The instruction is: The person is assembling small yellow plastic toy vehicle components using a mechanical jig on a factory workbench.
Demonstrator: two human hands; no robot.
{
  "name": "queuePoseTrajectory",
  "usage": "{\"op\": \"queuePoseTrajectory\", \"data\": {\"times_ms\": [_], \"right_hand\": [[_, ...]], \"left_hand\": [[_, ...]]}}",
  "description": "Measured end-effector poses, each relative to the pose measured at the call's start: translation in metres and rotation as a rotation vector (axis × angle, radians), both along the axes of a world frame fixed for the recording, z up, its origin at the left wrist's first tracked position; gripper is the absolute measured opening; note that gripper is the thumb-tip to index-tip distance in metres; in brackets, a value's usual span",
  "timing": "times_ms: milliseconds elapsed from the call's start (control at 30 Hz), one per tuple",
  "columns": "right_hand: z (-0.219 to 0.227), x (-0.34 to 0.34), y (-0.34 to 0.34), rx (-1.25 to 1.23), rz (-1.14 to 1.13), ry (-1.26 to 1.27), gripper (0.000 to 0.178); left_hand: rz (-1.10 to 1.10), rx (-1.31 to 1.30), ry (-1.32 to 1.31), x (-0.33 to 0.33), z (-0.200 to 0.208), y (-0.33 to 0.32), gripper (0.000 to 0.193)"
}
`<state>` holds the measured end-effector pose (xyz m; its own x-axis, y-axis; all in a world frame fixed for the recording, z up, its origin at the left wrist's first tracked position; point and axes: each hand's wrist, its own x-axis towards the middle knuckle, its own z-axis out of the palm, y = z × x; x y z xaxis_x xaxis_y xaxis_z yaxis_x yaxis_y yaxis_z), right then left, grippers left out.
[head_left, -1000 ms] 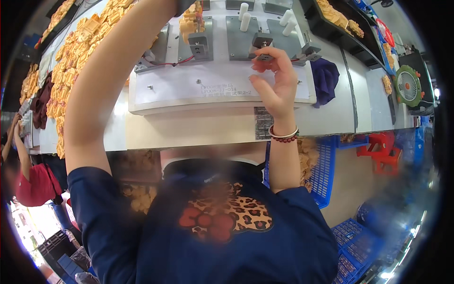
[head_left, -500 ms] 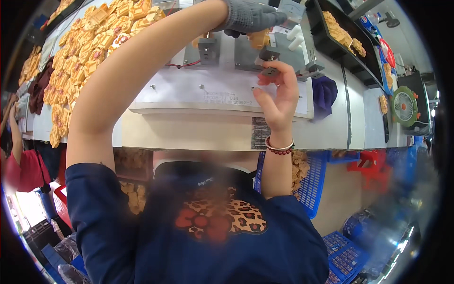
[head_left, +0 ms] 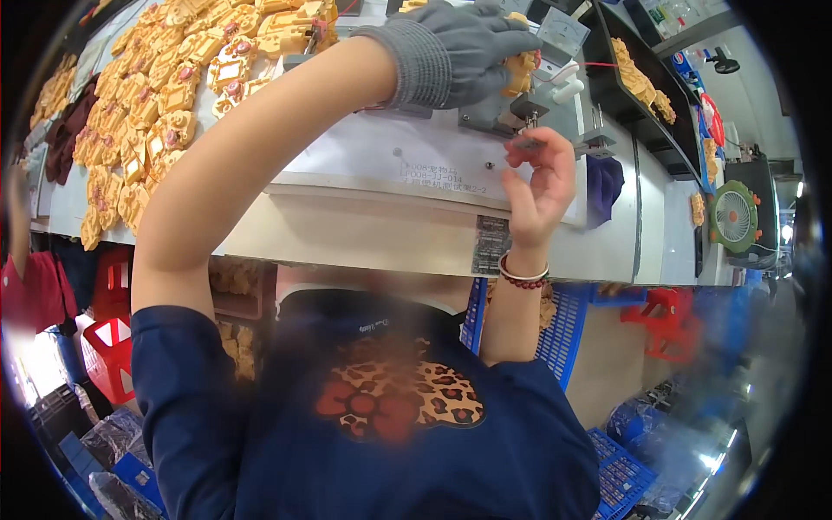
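Note:
My left hand, in a grey knit glove, reaches across the white test fixture. Its fingers curl over a yellow plastic part seated at the fixture's far right; the glove covers much of that part. Just nearer to me, my bare right hand has its fingertips bent onto the small grey handle of a clamp. The right thumb stands a little apart below the handle. White cylindrical posts rise beside the yellow part.
Many yellow plastic parts are heaped at the left. A black tray with more parts stands at the right, near a green fan. A gauge is behind the fixture; a purple cloth lies by its right end.
My left hand has come from stretched out above the yellow part to curled over it. The right fingers stay at the clamp handle. The whole view has shifted slightly.

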<state>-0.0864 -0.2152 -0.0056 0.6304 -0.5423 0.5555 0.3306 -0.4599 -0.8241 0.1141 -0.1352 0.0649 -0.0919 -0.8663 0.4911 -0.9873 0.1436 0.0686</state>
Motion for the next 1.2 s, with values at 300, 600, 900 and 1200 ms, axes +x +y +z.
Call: {"op": "queuePoseTrajectory", "data": {"times_ms": [300,600,900,1200], "right_hand": [[0.005,-0.001,0.012,0.21,-0.014,-0.014,0.069],[0.003,0.0,0.013,0.142,-0.055,-0.003,0.079],[0.002,-0.008,0.011,0.158,-0.078,-0.009,0.068],[0.001,-0.005,0.012,0.109,-0.141,0.067,0.057]], "left_hand": [[0.09,0.131,0.051,-0.01,0.014,0.011,0.051],[0.268,-0.291,0.506,-0.022,0.029,0.155,0.031],[1.185,-0.241,0.098,0.007,-0.058,0.306,0.037],[1.27,-0.052,0.02,-0.03,-0.131,0.294,0.071]]}}
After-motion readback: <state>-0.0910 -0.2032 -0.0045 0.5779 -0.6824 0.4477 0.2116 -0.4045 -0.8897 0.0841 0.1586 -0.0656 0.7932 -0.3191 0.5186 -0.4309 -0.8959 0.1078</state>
